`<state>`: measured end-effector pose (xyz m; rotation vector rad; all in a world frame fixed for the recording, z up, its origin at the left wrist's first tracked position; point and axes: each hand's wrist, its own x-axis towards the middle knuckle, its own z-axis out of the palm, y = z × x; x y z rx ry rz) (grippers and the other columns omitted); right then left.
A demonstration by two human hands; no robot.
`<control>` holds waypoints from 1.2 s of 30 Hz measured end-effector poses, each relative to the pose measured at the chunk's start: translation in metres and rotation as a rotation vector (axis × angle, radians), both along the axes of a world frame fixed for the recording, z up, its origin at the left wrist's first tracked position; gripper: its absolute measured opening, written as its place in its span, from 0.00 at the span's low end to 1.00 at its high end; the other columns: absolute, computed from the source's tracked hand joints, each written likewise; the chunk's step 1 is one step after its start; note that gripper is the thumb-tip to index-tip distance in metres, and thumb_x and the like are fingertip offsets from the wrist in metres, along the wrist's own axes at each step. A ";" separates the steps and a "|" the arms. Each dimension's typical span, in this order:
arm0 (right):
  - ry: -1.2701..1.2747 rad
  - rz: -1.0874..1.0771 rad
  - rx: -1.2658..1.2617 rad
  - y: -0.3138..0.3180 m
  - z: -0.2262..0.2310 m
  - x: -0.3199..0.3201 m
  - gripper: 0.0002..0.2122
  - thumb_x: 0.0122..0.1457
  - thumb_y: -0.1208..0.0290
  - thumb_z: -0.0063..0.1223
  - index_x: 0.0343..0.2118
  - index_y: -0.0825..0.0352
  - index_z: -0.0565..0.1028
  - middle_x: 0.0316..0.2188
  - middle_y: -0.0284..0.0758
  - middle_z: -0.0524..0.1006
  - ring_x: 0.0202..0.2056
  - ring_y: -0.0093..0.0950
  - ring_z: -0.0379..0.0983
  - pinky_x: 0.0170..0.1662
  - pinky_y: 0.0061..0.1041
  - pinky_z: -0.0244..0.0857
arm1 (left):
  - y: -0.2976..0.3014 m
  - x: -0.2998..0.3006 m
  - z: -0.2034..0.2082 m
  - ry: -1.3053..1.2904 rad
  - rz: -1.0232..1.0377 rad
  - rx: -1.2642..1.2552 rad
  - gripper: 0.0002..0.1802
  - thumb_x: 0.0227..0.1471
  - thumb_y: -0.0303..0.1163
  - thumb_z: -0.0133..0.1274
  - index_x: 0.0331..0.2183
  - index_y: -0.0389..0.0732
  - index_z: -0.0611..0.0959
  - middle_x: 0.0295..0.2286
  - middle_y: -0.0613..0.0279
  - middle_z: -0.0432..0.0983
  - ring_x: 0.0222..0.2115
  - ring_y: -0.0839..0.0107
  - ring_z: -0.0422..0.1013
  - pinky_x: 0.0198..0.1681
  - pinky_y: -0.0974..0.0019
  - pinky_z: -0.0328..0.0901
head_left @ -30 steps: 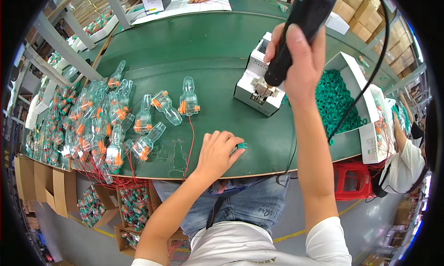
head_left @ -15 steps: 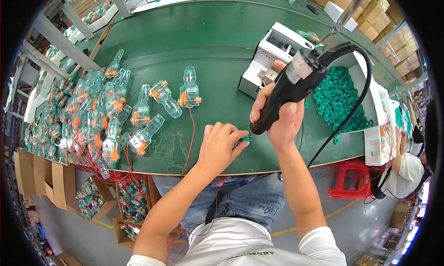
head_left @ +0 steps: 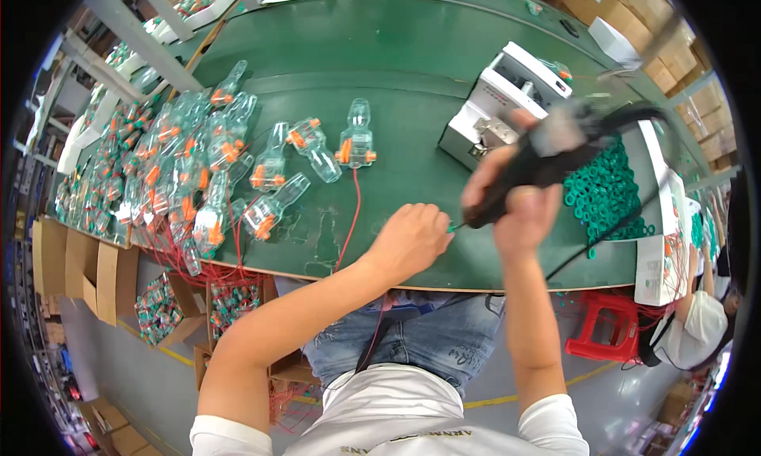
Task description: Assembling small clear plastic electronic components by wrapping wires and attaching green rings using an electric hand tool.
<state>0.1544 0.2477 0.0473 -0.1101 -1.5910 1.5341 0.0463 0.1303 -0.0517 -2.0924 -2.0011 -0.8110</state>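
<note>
Across a broad green worktop, clear plastic housings with orange parts are massed at the left, red wires trailing over the near edge. Further right, one housing is set apart, its red wire led towards the same edge. Next, a small green piece is pinched at the fingertips of the left hand, which is curled low over the worktop and hides most of the piece. Just to its right, a black handheld driver is gripped in the blurred right hand; its long axis is slanted down and leftward, nose aimed at the piece, though contact cannot be told. The piece lies nearer the left hand. Behind the driver a white machine is placed, and at far right green rings are heaped in a white box.
</note>
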 end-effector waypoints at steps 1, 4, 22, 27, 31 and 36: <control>0.042 -0.060 -0.017 0.000 0.012 0.007 0.46 0.56 0.41 0.58 0.63 0.75 0.53 0.26 0.34 0.73 0.21 0.25 0.72 0.24 0.24 0.69 | 0.002 0.004 0.000 0.037 0.022 -0.034 0.13 0.49 0.38 0.61 0.29 0.42 0.76 0.25 0.62 0.69 0.28 0.64 0.70 0.33 0.60 0.65; 0.086 -0.169 0.031 0.007 0.051 0.033 0.47 0.55 0.38 0.57 0.65 0.68 0.51 0.27 0.32 0.71 0.22 0.24 0.71 0.23 0.26 0.68 | 0.004 0.029 0.002 0.043 0.098 -0.080 0.12 0.50 0.39 0.58 0.27 0.42 0.77 0.24 0.58 0.72 0.28 0.63 0.73 0.32 0.62 0.69; -0.513 -0.157 -0.140 -0.092 -0.050 0.004 0.44 0.53 0.64 0.67 0.65 0.71 0.48 0.58 0.48 0.61 0.58 0.37 0.63 0.58 0.38 0.62 | 0.002 -0.062 0.056 -1.839 -0.010 0.025 0.26 0.61 0.39 0.49 0.56 0.36 0.67 0.45 0.51 0.72 0.44 0.58 0.74 0.49 0.47 0.72; -0.710 0.507 -0.612 -0.120 -0.051 0.020 0.23 0.64 0.69 0.53 0.57 0.72 0.61 0.32 0.42 0.79 0.37 0.35 0.79 0.40 0.34 0.71 | -0.033 -0.029 0.061 -2.063 0.102 0.054 0.23 0.60 0.31 0.50 0.55 0.37 0.67 0.42 0.53 0.74 0.39 0.64 0.75 0.46 0.55 0.75; -0.703 -0.044 0.336 -0.099 -0.015 0.050 0.06 0.60 0.68 0.58 0.34 0.64 0.78 0.29 0.39 0.78 0.29 0.40 0.77 0.31 0.33 0.70 | -0.081 -0.040 0.071 -1.691 0.137 -0.139 0.27 0.53 0.24 0.59 0.54 0.36 0.70 0.41 0.56 0.76 0.37 0.70 0.76 0.43 0.63 0.74; -0.700 -0.132 0.554 -0.072 -0.017 0.050 0.06 0.55 0.70 0.62 0.32 0.65 0.79 0.28 0.39 0.79 0.30 0.40 0.78 0.31 0.35 0.71 | -0.123 -0.036 0.091 -1.846 -0.243 -0.409 0.24 0.51 0.19 0.59 0.50 0.36 0.71 0.46 0.54 0.74 0.43 0.71 0.74 0.47 0.66 0.71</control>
